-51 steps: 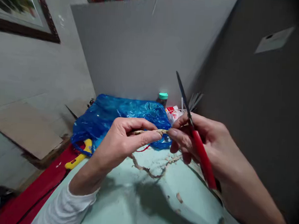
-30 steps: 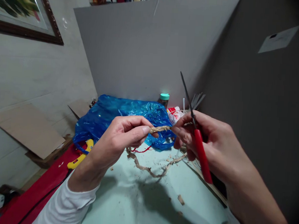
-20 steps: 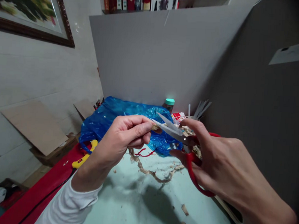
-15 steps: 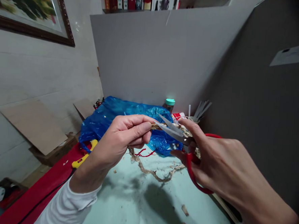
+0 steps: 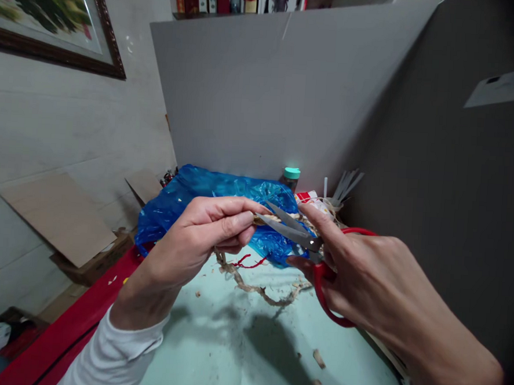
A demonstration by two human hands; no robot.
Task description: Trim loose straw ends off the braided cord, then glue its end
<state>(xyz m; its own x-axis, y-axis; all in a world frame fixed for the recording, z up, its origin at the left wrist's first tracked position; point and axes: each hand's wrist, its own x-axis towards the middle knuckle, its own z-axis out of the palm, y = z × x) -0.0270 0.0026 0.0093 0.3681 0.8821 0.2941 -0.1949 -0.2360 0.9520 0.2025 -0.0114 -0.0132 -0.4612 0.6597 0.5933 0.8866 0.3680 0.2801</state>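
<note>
My left hand (image 5: 213, 230) pinches one end of a twisted, tan rope-like strand (image 5: 272, 301) between thumb and fingers. The strand runs right, behind the scissors, and a loop of it hangs over the pale green tabletop. In my right hand (image 5: 361, 268) are scissors (image 5: 336, 319) with red handles, their blades parted and pointing left at the strand close to my left fingertips. Part of the strand near my right hand is hidden behind the fingers. A thin red cord (image 5: 249, 264) shows below the hands.
Behind the hands lies a blue plastic bag (image 5: 188, 182), with a green-lidded jar (image 5: 291, 177) and white strips (image 5: 347, 186) at the back. Small scraps (image 5: 319, 359) dot the tabletop (image 5: 212, 358). A red surface (image 5: 60, 337) borders it at left; a grey panel (image 5: 254, 99) stands behind.
Both hands, with the strand and scissors, have shifted slightly left in view. The yellow object beside my left forearm is now almost wholly hidden. The blades remain parted.
</note>
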